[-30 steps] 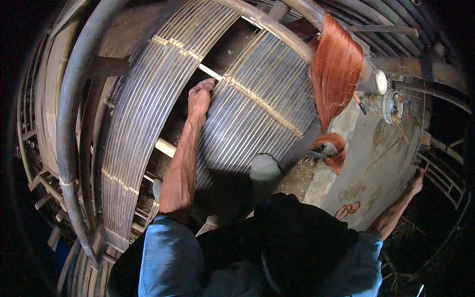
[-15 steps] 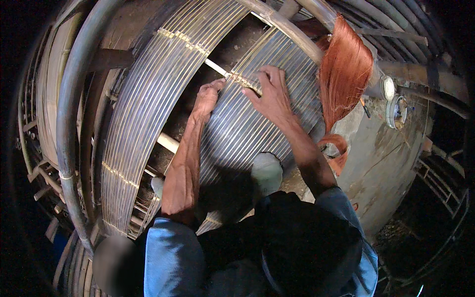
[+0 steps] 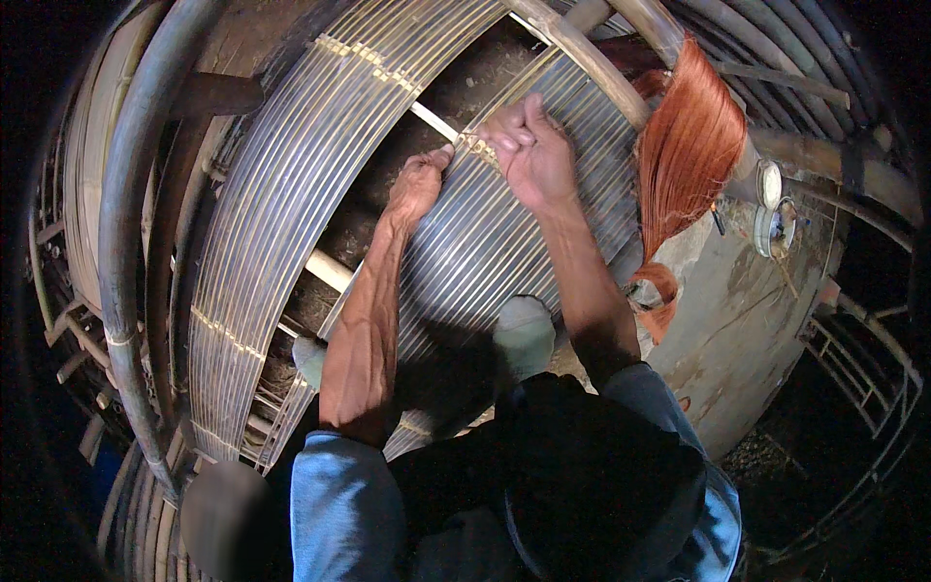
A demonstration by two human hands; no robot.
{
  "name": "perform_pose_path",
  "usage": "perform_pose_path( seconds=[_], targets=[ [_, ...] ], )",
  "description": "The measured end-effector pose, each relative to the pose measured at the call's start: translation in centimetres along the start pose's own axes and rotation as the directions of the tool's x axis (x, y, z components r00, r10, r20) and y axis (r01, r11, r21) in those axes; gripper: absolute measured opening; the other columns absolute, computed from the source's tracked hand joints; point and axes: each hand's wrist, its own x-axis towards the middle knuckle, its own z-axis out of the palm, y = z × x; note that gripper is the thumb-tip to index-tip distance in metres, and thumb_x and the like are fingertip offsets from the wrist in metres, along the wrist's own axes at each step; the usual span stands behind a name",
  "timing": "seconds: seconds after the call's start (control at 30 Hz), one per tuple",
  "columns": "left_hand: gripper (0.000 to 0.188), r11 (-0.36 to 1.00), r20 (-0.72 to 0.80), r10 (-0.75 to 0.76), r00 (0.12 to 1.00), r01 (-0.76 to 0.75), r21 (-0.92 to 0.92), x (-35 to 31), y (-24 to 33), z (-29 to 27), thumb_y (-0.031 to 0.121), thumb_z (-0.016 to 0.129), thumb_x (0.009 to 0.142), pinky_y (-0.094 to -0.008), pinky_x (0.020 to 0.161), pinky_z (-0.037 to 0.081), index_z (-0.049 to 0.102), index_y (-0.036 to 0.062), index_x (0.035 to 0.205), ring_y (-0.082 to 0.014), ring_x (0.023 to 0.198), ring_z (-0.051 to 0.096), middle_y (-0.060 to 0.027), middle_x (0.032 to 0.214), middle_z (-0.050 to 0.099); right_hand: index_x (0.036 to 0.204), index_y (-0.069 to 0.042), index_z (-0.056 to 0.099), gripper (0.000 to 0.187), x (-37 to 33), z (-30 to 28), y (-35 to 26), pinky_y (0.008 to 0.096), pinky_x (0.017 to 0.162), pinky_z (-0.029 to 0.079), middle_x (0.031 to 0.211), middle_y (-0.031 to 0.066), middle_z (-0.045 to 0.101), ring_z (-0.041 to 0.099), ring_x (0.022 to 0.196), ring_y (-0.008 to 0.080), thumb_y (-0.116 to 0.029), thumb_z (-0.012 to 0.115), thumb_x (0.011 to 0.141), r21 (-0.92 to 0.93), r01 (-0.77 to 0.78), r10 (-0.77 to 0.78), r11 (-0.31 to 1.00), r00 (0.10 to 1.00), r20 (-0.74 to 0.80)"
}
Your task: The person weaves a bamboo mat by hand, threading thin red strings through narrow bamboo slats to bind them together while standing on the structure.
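Observation:
A long panel of thin parallel pale strips over a dark grey ground (image 3: 465, 252) stretches under my hands, tied by a yellowish cross binding (image 3: 477, 147). At its left edge my left hand (image 3: 417, 186) is closed, thumb and finger pinching the border beside the end of a white rod (image 3: 433, 120). Just above the binding is my right hand (image 3: 539, 160), turned with its palm showing and its fingers curled in. Motion blurs those fingertips, and anything held in them is too small to make out.
A second striped panel (image 3: 291, 184) runs along the left, across a dark gap. Bamboo poles (image 3: 131, 194) frame the left and top. A hank of reddish-brown fibre (image 3: 687, 145) hangs at the right. Beyond it, a round tin (image 3: 775, 228) stands on the concrete floor (image 3: 742, 330).
My right hand has lifted off the panel and rolled over, its palm now showing and its fingers curled. My left hand stays at the panel's edge. The whole view has shifted slightly.

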Motion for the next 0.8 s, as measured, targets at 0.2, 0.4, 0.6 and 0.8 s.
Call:
perform_pose_path(
  seconds=[0.2,0.4,0.6,0.8],
  targets=[
    [0.059,1.000,0.077,-0.025,0.997,0.026,-0.011,-0.4,1.3,0.4,0.055,0.050,0.097,-0.0378,0.103,0.044,0.070,0.0070,0.123,-0.0331,0.117,0.064,-0.0209,0.121,0.069,0.083,-0.005,0.059,0.038,-3.1,0.3,0.1,0.0320,0.083,0.045,0.071,0.0009,0.048,0.046,0.069,0.0146,-0.033,0.051,0.107,-0.176,0.085,-0.077,0.981,0.996,0.049],
    [0.056,0.999,0.062,-0.044,0.997,0.045,-0.012,-1.7,1.6,0.0,0.052,0.052,0.096,-0.0407,0.104,0.044,0.071,0.0064,0.122,-0.0373,0.120,0.063,-0.0244,0.119,0.069,0.074,-0.002,0.064,0.035,-7.4,4.7,0.4,0.0290,0.070,0.048,0.076,0.0039,0.064,0.060,0.075,0.0120,-0.019,0.054,0.103,-0.755,0.043,0.010,0.654,0.998,0.066],
    [0.030,0.887,-0.249,0.411,0.877,-0.323,0.329,-7.4,6.2,-4.8,0.025,0.065,0.092,-0.0420,0.066,0.053,0.073,-0.0041,0.092,-0.0325,0.066,0.069,-0.0222,0.074,0.069,0.080,-0.004,0.068,0.032,-7.0,-0.2,-1.6,0.0294,0.078,0.050,0.078,0.0025,0.068,0.063,0.079,0.0115,-0.024,0.057,0.102,-0.809,-0.033,0.058,0.587,0.998,0.001],
    [0.025,0.732,-0.226,0.459,0.859,-0.222,0.644,-11.3,4.0,-15.8,0.026,0.070,0.088,-0.0448,0.063,0.052,0.074,0.0017,0.091,-0.0351,0.061,0.066,-0.0199,0.065,0.066,0.074,-0.006,0.064,0.034,-6.6,0.4,-2.4,0.0294,0.067,0.043,0.069,-0.0011,0.057,0.052,0.069,0.0097,-0.027,0.059,0.101,-0.852,-0.102,0.196,0.514,0.981,0.001]
  ],
)
